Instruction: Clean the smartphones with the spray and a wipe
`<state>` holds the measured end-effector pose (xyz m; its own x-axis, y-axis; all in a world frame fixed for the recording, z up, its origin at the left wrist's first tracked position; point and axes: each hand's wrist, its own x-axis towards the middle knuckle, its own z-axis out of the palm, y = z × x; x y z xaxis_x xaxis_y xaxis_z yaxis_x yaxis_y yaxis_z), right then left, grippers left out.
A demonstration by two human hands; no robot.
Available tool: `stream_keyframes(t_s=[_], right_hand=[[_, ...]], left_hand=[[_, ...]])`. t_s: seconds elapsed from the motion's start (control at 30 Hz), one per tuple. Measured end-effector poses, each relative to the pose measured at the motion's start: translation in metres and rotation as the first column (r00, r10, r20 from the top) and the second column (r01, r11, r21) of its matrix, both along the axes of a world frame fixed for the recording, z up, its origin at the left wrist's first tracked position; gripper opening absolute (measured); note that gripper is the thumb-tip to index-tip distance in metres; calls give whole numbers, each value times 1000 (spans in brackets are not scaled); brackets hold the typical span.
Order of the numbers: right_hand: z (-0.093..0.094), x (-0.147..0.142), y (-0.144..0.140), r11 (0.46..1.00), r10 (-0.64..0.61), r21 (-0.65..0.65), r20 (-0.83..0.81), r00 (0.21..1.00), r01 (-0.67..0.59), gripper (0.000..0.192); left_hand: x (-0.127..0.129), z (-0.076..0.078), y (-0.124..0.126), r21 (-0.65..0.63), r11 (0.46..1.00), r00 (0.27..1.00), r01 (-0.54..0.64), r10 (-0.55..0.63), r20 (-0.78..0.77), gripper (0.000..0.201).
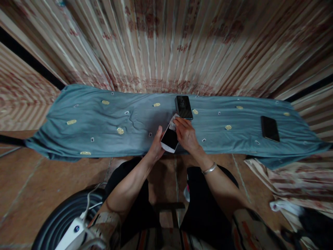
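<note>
A white smartphone (170, 139) with a dark screen is tilted in my left hand (156, 145), whose thumb lies along its left edge. My right hand (186, 134) pinches a pale, thin cloth or tissue (172, 124) against the upper part of the screen. Just beyond the phone, a stack of dark phones (184, 107) lies on the blue-green cloth (140, 139); its lower part is partly covered by my right hand. I cannot tell how many are in the stack.
A separate dark phone or flat device (270, 128) lies toward the right end of the cloth. Pleated patterned curtains (166, 45) hang behind. By my left leg stand a black ribbed round object (62, 215) and a white power strip (73, 232) with cables.
</note>
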<state>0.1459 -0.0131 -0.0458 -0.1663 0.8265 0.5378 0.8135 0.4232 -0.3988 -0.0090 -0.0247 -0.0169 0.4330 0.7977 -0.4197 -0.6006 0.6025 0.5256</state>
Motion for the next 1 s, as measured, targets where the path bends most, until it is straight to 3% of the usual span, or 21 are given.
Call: stream_keyframes(t_s=[0.4,0.7,1.0], right_hand=[[0,-8,-4,998,51,-36,8,999,-50,44],[1,-22,-14,991,123,-59,14,992,-122,45],[3,-39,-28,983,168,-74,24,985,-166,46]], left_hand=[[0,3,2,-48,999,1000,-12,11,-29,59],[-2,17,2,-95,994,998,-53,50,-33,66],[-5,4,10,-131,973,982,-188,184,-43,53]])
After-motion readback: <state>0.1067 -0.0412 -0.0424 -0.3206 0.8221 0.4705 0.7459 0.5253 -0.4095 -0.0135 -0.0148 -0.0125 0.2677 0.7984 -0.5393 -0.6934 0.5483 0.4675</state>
